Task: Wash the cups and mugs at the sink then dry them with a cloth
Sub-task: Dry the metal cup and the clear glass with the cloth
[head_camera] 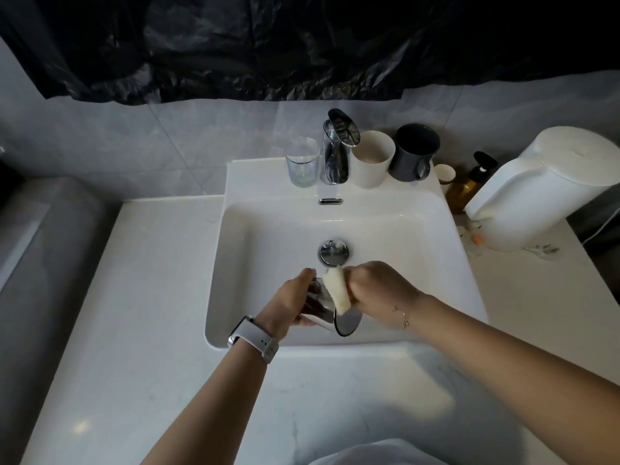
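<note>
Over white sink (436,229), left hand (295,302) grips 1 cup (330,318) (tilted); right hand (379,292) clenches sponge (337,290) against it.

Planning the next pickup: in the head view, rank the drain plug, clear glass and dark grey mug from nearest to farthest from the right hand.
From the right hand:
1. Drain plug, in the basin just beyond it.
2. Clear glass, left of the tap.
3. Dark grey mug, back ledge, right.

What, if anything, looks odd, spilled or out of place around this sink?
Crumpled black plastic sheeting hangs across the wall above the white basin, where a mirror might be expected. Small scraps of litter lie on the counter beside the white kettle. Otherwise nothing looks spilled or broken.
</note>
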`<state>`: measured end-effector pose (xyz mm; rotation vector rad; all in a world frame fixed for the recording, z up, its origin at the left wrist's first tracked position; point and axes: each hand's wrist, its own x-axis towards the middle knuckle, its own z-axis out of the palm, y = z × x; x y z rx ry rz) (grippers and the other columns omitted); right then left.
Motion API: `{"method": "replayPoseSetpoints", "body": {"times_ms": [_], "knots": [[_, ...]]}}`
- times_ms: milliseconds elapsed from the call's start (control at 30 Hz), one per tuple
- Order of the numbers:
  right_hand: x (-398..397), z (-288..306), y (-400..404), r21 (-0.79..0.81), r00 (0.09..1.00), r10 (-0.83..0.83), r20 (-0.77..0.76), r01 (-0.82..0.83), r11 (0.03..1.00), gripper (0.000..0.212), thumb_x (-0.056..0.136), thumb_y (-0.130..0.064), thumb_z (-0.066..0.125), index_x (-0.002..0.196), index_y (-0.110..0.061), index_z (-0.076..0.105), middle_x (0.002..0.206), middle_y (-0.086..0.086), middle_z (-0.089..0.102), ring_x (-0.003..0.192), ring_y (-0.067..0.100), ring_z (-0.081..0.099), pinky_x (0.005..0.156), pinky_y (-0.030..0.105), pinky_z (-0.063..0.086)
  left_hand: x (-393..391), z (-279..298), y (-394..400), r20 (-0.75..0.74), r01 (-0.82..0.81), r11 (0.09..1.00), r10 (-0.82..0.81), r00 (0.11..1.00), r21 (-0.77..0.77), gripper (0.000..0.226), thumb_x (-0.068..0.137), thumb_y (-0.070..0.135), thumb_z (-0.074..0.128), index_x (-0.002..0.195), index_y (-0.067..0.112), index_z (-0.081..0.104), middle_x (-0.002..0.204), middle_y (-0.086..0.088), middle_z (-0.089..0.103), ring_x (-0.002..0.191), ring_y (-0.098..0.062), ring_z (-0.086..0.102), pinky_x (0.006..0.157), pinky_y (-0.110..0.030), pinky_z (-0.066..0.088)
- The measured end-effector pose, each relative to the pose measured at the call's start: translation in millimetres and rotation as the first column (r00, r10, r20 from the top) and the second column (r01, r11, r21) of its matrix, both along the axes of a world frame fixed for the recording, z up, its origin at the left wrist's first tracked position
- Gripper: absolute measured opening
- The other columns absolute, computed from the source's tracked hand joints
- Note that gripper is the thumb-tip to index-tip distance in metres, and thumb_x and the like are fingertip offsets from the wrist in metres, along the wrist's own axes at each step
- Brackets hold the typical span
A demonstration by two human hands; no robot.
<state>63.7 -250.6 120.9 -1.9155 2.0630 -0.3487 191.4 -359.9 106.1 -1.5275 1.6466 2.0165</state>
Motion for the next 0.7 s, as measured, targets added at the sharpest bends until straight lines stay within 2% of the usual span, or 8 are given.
{"method": "replayPoseSetpoints", "body": {"times_ms": [100, 200, 267, 367, 533, 567, 633, 700], "knots": [[0, 2, 0, 0.033, 0.984, -0.156, 0.083, 0.153, 0.988, 0.013, 0.076, -0.002, 0.056, 0.078, -0.011, 0.065, 0.08, 0.007, 0.07, 0.076, 0.028, 0.064, 0.067, 0.029, 0.049, 6, 2, -12, -0.076, -0.149, 0.973, 0.164, 0.984, 0.174, 0.03, 0.097, 0.035, 0.042, 0.083, 0.013, 0.057, 0.063, -0.003, 0.061, 0.061, -0.02, 0.056, 0.05, -0.026, 0.046], [9, 8, 0, 0.072, 0.856, -0.399, 0.328, 0.398, 0.914, 0.03, 0.085, -0.011, 0.063, 0.059, -0.017, 0.05, 0.059, -0.004, 0.055, 0.06, 0.014, 0.052, 0.052, 0.01, 0.035, 13, 3, -15, -0.108, -0.232, 0.923, 0.276, 0.955, 0.306, 0.026, 0.096, 0.032, 0.041, 0.089, 0.012, 0.057, 0.079, -0.008, 0.062, 0.067, -0.024, 0.057, 0.043, -0.026, 0.049], [19, 5, -1, 0.199, 0.8, -0.443, 0.404, 0.396, 0.896, 0.033, 0.087, -0.013, 0.062, 0.057, -0.012, 0.049, 0.059, -0.001, 0.054, 0.055, 0.008, 0.046, 0.049, 0.012, 0.033, 18, 2, -13, -0.121, -0.192, 0.936, 0.236, 0.964, 0.295, 0.028, 0.097, 0.034, 0.042, 0.091, 0.012, 0.058, 0.077, -0.008, 0.064, 0.066, -0.024, 0.059, 0.048, -0.026, 0.05], [23, -2, -5, 0.281, 0.768, -0.506, 0.393, 0.424, 0.861, 0.019, 0.087, -0.004, 0.049, 0.069, 0.003, 0.055, 0.076, 0.015, 0.064, 0.067, 0.015, 0.051, 0.054, 0.02, 0.035, 21, -3, -9, -0.161, -0.155, 0.966, 0.19, 0.968, 0.206, 0.035, 0.101, 0.039, 0.04, 0.104, 0.013, 0.063, 0.085, -0.009, 0.069, 0.08, -0.023, 0.065, 0.068, -0.036, 0.056], [20, 12, -22, 0.277, 0.708, -0.541, 0.454, 0.465, 0.841, 0.026, 0.087, 0.005, 0.043, 0.069, -0.01, 0.056, 0.078, -0.014, 0.054, 0.086, 0.008, 0.05, 0.059, -0.002, 0.033, 48, -5, -19, -0.471, -0.033, 0.965, -0.098, 0.877, -0.262, 0.047, 0.098, 0.034, 0.053, 0.143, 0.025, 0.042, 0.136, 0.001, 0.056, 0.128, -0.01, 0.051, 0.107, -0.027, 0.041], [18, 15, -26, 0.281, 0.712, -0.541, 0.449, 0.462, 0.841, 0.024, 0.087, 0.005, 0.043, 0.069, -0.006, 0.055, 0.076, -0.013, 0.052, 0.085, 0.009, 0.049, 0.058, 0.001, 0.033, 57, -5, -20, -0.496, 0.032, 0.921, -0.238, 0.835, -0.389, 0.059, 0.094, 0.032, 0.062, 0.147, 0.026, 0.036, 0.145, 0.007, 0.048, 0.135, -0.005, 0.042, 0.112, -0.023, 0.034], [19, 20, -37, 0.271, 0.74, -0.524, 0.423, 0.448, 0.852, 0.028, 0.085, 0.004, 0.047, 0.063, -0.013, 0.052, 0.07, -0.013, 0.049, 0.079, 0.01, 0.05, 0.055, 0.008, 0.032, 67, -6, -23, -0.292, 0.145, 0.648, -0.516, 0.805, -0.748, 0.084, 0.082, 0.042, 0.073, 0.151, 0.031, 0.026, 0.153, 0.013, 0.035, 0.142, -0.005, 0.03, 0.117, -0.024, 0.024], [28, 22, -50, 0.247, 0.784, -0.484, 0.389, 0.418, 0.874, 0.038, 0.082, 0.003, 0.05, 0.056, -0.024, 0.041, 0.064, -0.014, 0.045, 0.072, 0.011, 0.052, 0.053, 0.009, 0.032, 69, -4, -25, -0.125, 0.116, 0.4, -0.527, 0.841, -0.909, 0.092, 0.073, 0.055, 0.075, 0.149, 0.035, 0.026, 0.149, 0.017, 0.04, 0.136, -0.007, 0.039, 0.115, -0.036, 0.029]]}}
